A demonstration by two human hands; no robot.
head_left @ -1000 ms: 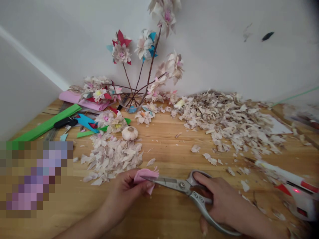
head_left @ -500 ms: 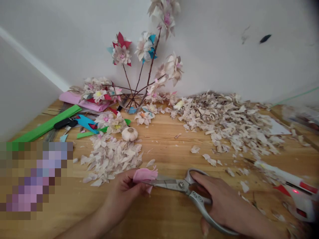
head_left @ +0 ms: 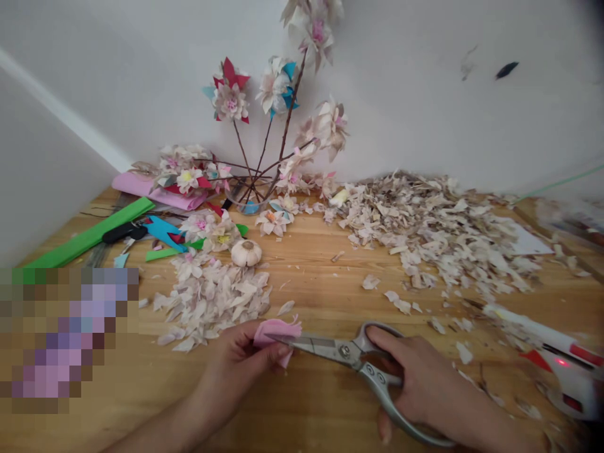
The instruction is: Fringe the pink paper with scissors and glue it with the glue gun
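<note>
Right hand (head_left: 425, 377) pushed scissors (head_left: 344, 352) into pink paper (head_left: 278, 333); left hand (head_left: 236, 362) pinching.

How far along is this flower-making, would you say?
Looks done: papery flowers on twigs in a glass vase, with more lying on the wooden table. In hand: the left hand pinches pink paper, and the right hand holds scissors against it. Seemingly left: loose heaps of petal-like flakes, a garlic bulb, and a glue gun lying nearby.
</note>
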